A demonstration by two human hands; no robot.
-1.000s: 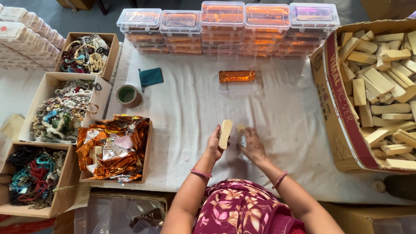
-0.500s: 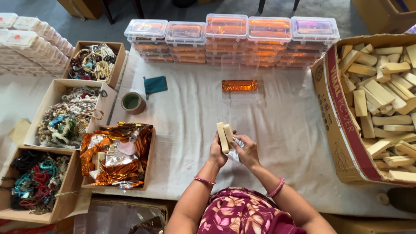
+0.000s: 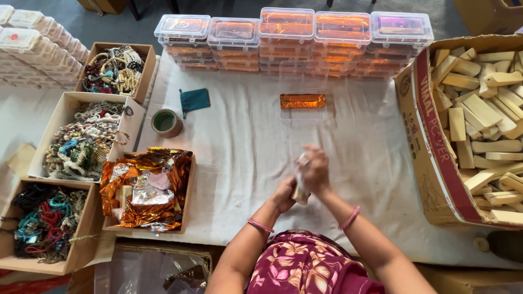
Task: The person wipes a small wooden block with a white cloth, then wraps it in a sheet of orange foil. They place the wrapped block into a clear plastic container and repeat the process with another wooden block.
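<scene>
My left hand (image 3: 284, 193) and my right hand (image 3: 314, 170) are pressed together over a pale wooden block (image 3: 300, 194) at the near middle of the white-covered table (image 3: 239, 147). The right hand covers the block's top with a bit of clear wrap (image 3: 301, 161) under its fingers; the left hand grips the block from the side. Most of the block is hidden. Farther back, an orange foil-wrapped bar (image 3: 302, 100) lies inside an open clear plastic box (image 3: 303, 92).
A big carton of pale wooden blocks (image 3: 479, 120) stands at right. Stacked clear lidded boxes (image 3: 294, 38) line the far edge. At left are cardboard boxes of bead jewellery (image 3: 81, 141), a box of orange foil sheets (image 3: 147, 188), a tape roll (image 3: 165, 122) and a teal pouch (image 3: 194, 100).
The block stood upright between my hands before; now both hands have closed over it, the right hand on top, and it is nearly hidden.
</scene>
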